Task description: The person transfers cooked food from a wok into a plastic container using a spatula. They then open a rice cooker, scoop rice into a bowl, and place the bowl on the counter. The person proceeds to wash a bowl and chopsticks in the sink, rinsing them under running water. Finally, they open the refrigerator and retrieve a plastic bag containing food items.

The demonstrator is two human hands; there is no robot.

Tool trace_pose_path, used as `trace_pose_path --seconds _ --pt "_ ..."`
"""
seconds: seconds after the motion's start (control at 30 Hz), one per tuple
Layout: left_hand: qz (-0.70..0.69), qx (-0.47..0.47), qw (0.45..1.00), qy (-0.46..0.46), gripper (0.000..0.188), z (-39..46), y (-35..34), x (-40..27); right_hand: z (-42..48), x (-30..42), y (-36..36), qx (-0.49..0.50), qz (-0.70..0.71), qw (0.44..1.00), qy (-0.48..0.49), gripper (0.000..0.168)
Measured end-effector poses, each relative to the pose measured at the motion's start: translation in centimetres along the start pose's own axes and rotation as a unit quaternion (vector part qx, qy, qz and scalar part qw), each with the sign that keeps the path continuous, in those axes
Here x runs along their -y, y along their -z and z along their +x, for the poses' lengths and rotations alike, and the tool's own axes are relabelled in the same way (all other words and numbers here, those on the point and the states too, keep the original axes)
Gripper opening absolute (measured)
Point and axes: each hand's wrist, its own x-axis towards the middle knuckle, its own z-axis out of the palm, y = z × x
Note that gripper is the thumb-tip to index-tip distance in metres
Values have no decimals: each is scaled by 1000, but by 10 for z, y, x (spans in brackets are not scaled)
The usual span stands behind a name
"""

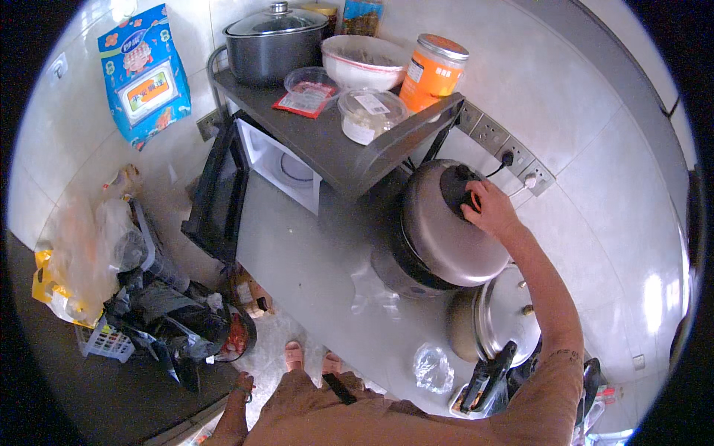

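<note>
My right hand [492, 209] grips the black handle [453, 187] on the lid [446, 240] of an electric pressure cooker. Below the lid, the cooker's body [393, 273] stands on the grey counter [312, 262]. Whether the lid is seated or slightly raised, I cannot tell. Down at my left side hangs my left hand [244, 384], near the edge of the dark counter; its fingers are too small to make out clearly. Close to my right forearm is a steel stovetop pressure cooker [505, 318] with a black handle [491, 373].
A microwave oven [287, 170] has its door [217, 195] swung out under a dark shelf [312, 128]. That shelf bears a lidded pot [273, 50], a bowl [362, 61] and an orange jar [432, 72]. Crumpled clear plastic [433, 368] lies nearby. Plastic bags [162, 306] crowd the left.
</note>
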Motion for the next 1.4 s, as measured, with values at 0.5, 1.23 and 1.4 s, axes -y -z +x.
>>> trace_pose_path --seconds 0.5,1.23,1.4 --pt "-5 220 973 -76 28 19 4 41 -108 144 47 21 98 979 179 38" --pt "-243 335 898 149 29 19 41 65 -81 315 -194 -28 145 985 89 32" --pt "-287 311 878 224 26 5 57 59 -76 323 -222 -21 132 989 57 33"
